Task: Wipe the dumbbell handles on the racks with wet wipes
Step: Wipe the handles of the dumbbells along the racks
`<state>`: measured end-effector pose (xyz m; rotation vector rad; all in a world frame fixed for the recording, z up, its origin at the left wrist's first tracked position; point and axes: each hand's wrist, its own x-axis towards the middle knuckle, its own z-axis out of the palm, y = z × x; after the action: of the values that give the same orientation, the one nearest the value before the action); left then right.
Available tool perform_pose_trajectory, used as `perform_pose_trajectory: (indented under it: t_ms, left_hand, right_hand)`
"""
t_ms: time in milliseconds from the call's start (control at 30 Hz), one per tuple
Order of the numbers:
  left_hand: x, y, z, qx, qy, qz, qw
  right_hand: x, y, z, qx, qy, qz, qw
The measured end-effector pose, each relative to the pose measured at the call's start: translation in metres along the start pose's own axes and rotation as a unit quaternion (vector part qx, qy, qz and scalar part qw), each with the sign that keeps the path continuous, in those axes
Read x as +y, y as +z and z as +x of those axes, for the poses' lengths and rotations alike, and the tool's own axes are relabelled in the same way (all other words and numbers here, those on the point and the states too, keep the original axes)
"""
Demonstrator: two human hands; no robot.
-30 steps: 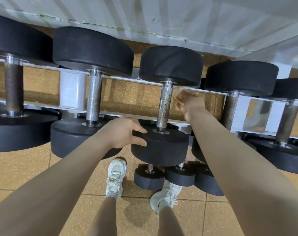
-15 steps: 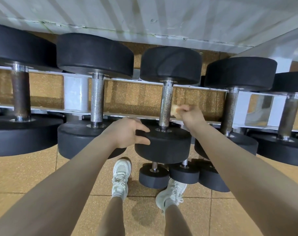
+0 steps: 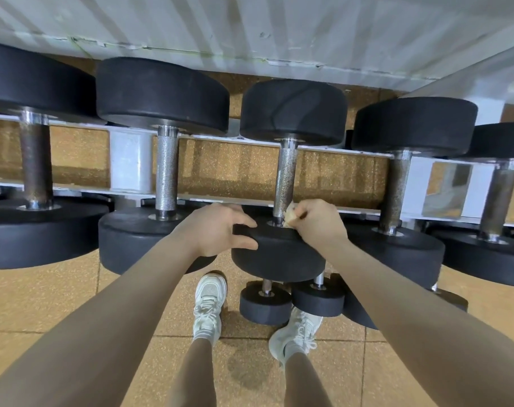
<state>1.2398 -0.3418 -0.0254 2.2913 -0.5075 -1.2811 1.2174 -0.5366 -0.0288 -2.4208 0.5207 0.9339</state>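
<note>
A row of black dumbbells lies across the white rack (image 3: 323, 149). The middle dumbbell has a knurled steel handle (image 3: 285, 177) between two black heads. My left hand (image 3: 217, 229) grips the rim of its near head (image 3: 276, 254), thumb on top and fingers curled over the edge. My right hand (image 3: 319, 221) pinches a crumpled, yellowish wet wipe (image 3: 291, 215) against the bottom of that handle, just above the near head. Most of the wipe is hidden inside my fist.
Neighbouring dumbbells flank it: one with a shiny handle (image 3: 167, 171) to the left, one with a dull handle (image 3: 396, 189) to the right. Small dumbbells (image 3: 264, 302) sit on a lower tier by my white shoes (image 3: 208, 306). A white wall stands behind.
My right hand has slid the wipe down the middle handle from its upper part to its base. My left hand has stayed on the near head.
</note>
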Motion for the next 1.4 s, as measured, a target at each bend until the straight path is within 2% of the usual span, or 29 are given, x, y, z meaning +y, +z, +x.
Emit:
perform_pose_trajectory:
  t_ms: [33,100,167,267,367,500,600,700,767,800,867,933,967,1033,1100,1200,1333,1400]
  left_hand:
    - [0.000,0.000,-0.001,0.003,-0.002,0.007,1.000]
    - [0.000,0.001,0.000,0.004,-0.007,0.014,1.000]
    - [-0.001,0.001,0.001,0.002,-0.006,0.012,1.000]
    - [-0.002,0.002,0.002,0.006,-0.001,0.006,1.000]
    - [-0.002,0.003,0.002,0.010,0.001,0.005,1.000]
    - [-0.002,0.002,0.001,0.008,0.001,0.016,1.000]
    - [0.000,0.001,0.000,0.004,-0.003,0.010,1.000]
    - [0.001,0.000,-0.001,0.000,-0.005,0.014,1.000]
    - [0.001,0.000,-0.001,0.001,-0.001,0.016,1.000]
    - [0.001,0.000,-0.001,0.000,0.001,0.016,1.000]
    - [0.000,0.000,0.000,0.001,0.002,0.015,1.000]
    - [-0.001,0.001,0.001,0.003,0.005,0.013,1.000]
    - [-0.002,0.001,0.001,0.004,0.007,0.012,1.000]
    - [-0.001,0.001,0.001,0.009,0.011,0.015,1.000]
    - [-0.001,0.000,0.001,0.011,0.011,0.017,1.000]
    - [0.000,-0.001,0.000,0.006,0.010,0.019,1.000]
    - [0.003,-0.002,-0.003,0.006,0.005,0.022,1.000]
    - [0.003,-0.002,-0.003,0.008,0.007,0.024,1.000]
  right_hand:
    - [0.000,-0.002,0.001,-0.021,-0.002,-0.024,0.999]
    - [-0.003,-0.009,0.007,-0.027,0.001,0.014,1.000]
    - [-0.010,-0.017,0.016,0.046,-0.012,0.081,0.996]
    - [-0.021,-0.020,0.030,0.195,-0.092,0.095,0.972]
    - [-0.027,-0.012,0.040,0.227,-0.157,0.046,0.960]
    - [-0.018,-0.010,0.035,0.119,-0.215,-0.117,0.962]
    - [-0.003,-0.008,0.021,0.012,-0.247,-0.112,0.962]
    - [0.005,-0.007,0.013,-0.099,-0.227,-0.142,0.958]
    - [0.002,-0.015,0.010,-0.108,-0.215,-0.074,0.968]
    - [-0.003,-0.021,0.009,-0.076,-0.207,-0.014,0.975]
    - [-0.015,-0.030,0.016,0.069,-0.191,0.074,0.976]
    - [-0.023,-0.032,0.027,0.194,-0.175,0.077,0.962]
    - [-0.026,-0.030,0.032,0.220,-0.174,0.063,0.958]
    - [-0.024,-0.019,0.037,0.189,-0.196,0.015,0.962]
    - [-0.020,-0.013,0.034,0.104,-0.226,-0.047,0.967]
    - [-0.012,-0.011,0.023,0.003,-0.264,-0.130,0.956]
    - [-0.001,-0.012,0.011,-0.116,-0.246,-0.140,0.952]
    - [0.001,-0.018,0.009,-0.119,-0.210,-0.068,0.968]
